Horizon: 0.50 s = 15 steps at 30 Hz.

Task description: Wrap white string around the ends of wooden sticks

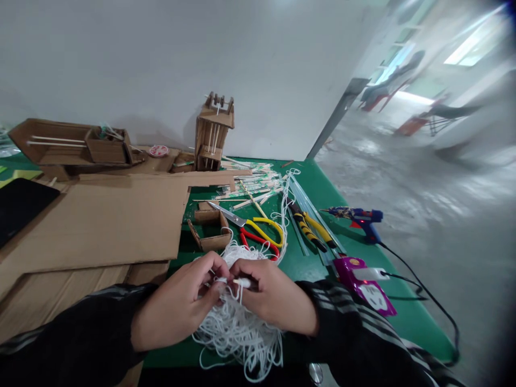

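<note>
A tangled heap of white string [242, 333] lies at the near edge of the green table [322, 188]. Both my hands are over it. My left hand [181, 306] is closed, its fingers pinching strands of the string. Facing it, my right hand [274, 298] is also closed and pinches a short white piece of the string between thumb and fingers. The fingertips of the two hands nearly touch above the heap.
Scissors [253, 228] with red and yellow handles, yellow-black pliers [308, 231], a small cardboard box [209, 228], wooden sticks [250, 185], a blue glue gun [358, 217] and a purple power strip [366, 285] lie ahead. Flat cardboard sheets [100, 220] fill the left. A cardboard tower [213, 134] stands by the wall.
</note>
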Available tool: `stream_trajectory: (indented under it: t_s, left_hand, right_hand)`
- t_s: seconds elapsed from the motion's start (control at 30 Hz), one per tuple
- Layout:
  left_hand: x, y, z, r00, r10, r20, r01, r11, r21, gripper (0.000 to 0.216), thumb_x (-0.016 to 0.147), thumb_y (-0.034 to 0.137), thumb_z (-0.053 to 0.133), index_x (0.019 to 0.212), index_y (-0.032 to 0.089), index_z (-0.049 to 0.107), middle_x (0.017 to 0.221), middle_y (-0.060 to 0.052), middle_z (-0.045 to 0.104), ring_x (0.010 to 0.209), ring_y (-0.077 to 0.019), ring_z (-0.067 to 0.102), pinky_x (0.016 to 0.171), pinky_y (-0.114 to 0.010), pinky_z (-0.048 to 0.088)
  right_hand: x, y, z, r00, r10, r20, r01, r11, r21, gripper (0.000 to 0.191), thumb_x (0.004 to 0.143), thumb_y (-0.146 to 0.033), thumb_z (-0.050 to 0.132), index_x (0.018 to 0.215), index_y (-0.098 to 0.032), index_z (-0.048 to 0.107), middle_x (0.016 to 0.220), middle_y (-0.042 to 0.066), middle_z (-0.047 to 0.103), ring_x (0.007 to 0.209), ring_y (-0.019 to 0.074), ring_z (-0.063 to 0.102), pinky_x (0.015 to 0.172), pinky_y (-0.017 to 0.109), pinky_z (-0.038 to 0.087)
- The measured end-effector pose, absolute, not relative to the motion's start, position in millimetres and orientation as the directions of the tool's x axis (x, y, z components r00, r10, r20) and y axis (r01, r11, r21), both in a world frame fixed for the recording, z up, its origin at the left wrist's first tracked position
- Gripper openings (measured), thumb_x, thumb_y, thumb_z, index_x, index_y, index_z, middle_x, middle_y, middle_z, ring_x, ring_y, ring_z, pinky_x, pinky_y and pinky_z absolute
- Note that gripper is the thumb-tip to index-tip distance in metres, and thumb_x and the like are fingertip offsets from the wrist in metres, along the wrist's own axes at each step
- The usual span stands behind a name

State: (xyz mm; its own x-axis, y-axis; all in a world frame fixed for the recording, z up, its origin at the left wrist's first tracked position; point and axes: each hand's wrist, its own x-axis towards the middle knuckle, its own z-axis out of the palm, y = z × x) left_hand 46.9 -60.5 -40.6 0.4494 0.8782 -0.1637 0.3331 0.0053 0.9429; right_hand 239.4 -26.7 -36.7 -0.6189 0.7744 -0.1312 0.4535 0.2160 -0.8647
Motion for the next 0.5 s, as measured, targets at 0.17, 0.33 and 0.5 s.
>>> stream_trajectory:
  t_s: [0.17,0.33,0.5]
  left_hand:
    - [47.5,-60.3,-38.1,0.442,0.883,-0.158,0.364,-0.016,0.931,0.006,0.096,0.028,0.044,0.096,0.022,0.046,0.091,-0.001,0.059,0.073,-0.0134,0.06,0.066,-0.026,0.049]
    - [46.2,-58.1,-35.6,0.368,0.916,-0.158,0.594,-0.101,0.798,0.005,0.088,0.021,0.05,0.092,0.023,0.048,0.081,0.003,0.058,0.067,-0.0136,0.054,0.06,-0.025,0.042]
    - [47.8,-57.5,-28.9,0.339,0.925,-0.173,0.705,-0.128,0.697,0.012,0.082,0.018,0.049,0.091,0.024,0.052,0.062,0.006,0.052,0.057,-0.0137,0.05,0.053,-0.024,0.031]
  right_hand:
    - [240.1,-25.4,-40.6,-0.61,0.783,-0.121,0.433,0.202,-0.878,0.005,0.078,-0.02,0.058,0.074,-0.016,0.057,0.06,-0.005,0.047,0.054,0.0077,0.036,0.048,0.018,0.029]
    - [240.5,-24.9,-39.0,-0.591,0.794,-0.142,0.447,0.176,-0.877,0.004,0.072,-0.013,0.057,0.073,-0.017,0.055,0.059,-0.006,0.046,0.054,0.0079,0.034,0.048,0.018,0.028]
    - [241.3,-24.1,-38.4,-0.596,0.791,-0.137,0.423,0.165,-0.891,0.006,0.072,-0.012,0.057,0.074,-0.017,0.055,0.059,-0.006,0.045,0.054,0.0075,0.034,0.048,0.018,0.028]
